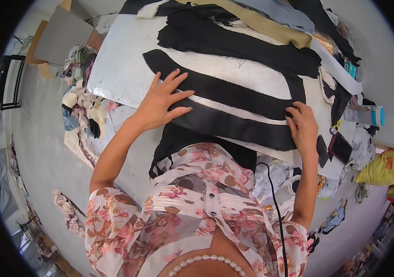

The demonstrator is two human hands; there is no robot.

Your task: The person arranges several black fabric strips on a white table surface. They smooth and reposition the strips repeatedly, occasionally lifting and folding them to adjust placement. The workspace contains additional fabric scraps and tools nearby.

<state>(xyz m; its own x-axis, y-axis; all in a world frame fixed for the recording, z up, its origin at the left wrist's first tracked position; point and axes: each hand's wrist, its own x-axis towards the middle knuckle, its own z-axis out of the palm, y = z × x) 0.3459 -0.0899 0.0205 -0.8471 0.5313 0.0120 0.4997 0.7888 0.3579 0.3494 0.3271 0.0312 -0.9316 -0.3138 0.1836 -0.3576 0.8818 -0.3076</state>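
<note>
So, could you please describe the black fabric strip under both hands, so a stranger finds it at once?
Start at the pale worktable, where several black fabric strips lie side by side. Take the nearest black strip, at the edge closest to the person. Unlike its neighbours, it has the left hand flat on one end and the right hand on the other.

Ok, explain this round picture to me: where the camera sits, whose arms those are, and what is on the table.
The camera is worn on a person's head and looks down, so the arms coming from the lower edge are that person's own. Its wide lens makes the picture round and bends straight edges.

The left hand lies flat, fingers spread, on long black fabric strips. The right hand presses on the nearest strip's other end. Neither hand grips anything.

The strips lie on a pale work table. A tan fabric strip lies at the far edge, a heap of fabric scraps lies left of the table, and a yellow cushion lies at the right.
</note>
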